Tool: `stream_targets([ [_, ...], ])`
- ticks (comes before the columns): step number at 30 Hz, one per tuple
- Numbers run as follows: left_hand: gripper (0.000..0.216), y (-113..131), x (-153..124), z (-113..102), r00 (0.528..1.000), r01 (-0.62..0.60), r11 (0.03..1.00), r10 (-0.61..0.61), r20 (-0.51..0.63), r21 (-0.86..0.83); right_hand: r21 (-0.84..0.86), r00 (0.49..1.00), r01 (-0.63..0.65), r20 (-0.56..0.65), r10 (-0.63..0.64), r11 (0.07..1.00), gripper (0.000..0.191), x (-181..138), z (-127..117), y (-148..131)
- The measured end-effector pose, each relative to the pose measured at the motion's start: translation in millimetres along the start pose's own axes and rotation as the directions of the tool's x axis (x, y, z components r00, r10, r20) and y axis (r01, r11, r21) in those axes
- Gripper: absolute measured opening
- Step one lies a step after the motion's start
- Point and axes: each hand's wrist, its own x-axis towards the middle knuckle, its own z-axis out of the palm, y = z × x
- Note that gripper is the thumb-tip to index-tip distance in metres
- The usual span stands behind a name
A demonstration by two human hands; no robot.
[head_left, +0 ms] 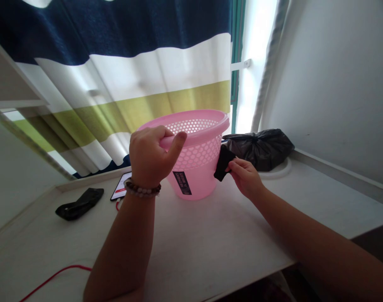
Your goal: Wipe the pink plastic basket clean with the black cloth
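A pink plastic waste basket [196, 180] with a perforated upper wall and a dark label stands upright on the white tabletop, a little tilted in view. My left hand [153, 157] is closed over the near left part of its rim, thumb on the outside. Between the thumb and fingers of my right hand [243, 174] is a small black cloth [224, 162]. That cloth lies against or just beside the basket's right wall; I cannot tell whether they touch. The basket's bottom inside is hidden from view.
Behind my right hand a tied black plastic bag [261, 149] rests on a white round lid-like piece [276, 171]. A folded black plastic bag [80, 203] and a phone [120, 186] lie left. A red cable [57, 274] crosses the table; a striped curtain [131, 84] hangs behind.
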Motion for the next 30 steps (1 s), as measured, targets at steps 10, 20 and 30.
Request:
stream_targets([
  [10, 0.039, 0, 0, 0, 1.0, -0.013, 1.0, 0.013, -0.006, 0.023, -0.028, 0.993, 0.018, -0.119, -0.021, 0.999, 0.054, -1, 11, 3],
  [20, 0.04, 1, 0, -1, 1.0, -0.012, 0.998, 0.011, 0.019, 0.066, -0.515, 0.988, 0.129, -0.003, -0.153, 0.847, 0.048, -5, 6, 13],
  [30, 0.039, 1, 0, 0, 1.0, -0.002, 0.998, 0.002, 0.0, 0.057, -0.654, 0.971, 0.224, 0.09, -0.219, 0.722, 0.032, -18, 19, 5],
])
